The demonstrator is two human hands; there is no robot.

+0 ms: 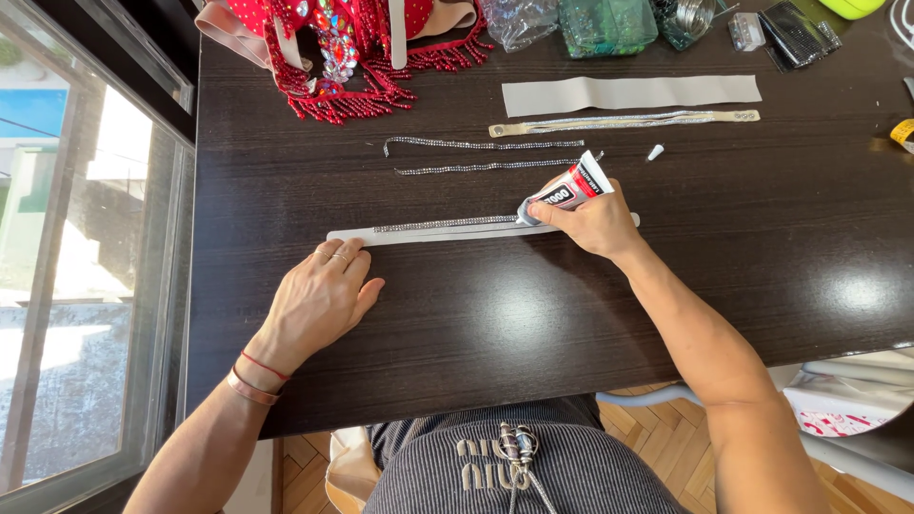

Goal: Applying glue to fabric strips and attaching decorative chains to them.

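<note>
Two hands work a pale strip on a dark counter (533, 324), glue tube at its middle.

Right hand (595, 224) closed around a glue tube (564, 193), nozzle down on the pale strip (357, 234), which lies left-right mid-counter with a rhinestone chain (443, 224) along it. Left hand (319, 297) open and flat, fingertips pressing the strip's left end. Two loose rhinestone chains (481, 145) just beyond; small white cap (655, 151), probably the tube's, right of them. Red beaded garment (347, 52) at far edge.
</note>
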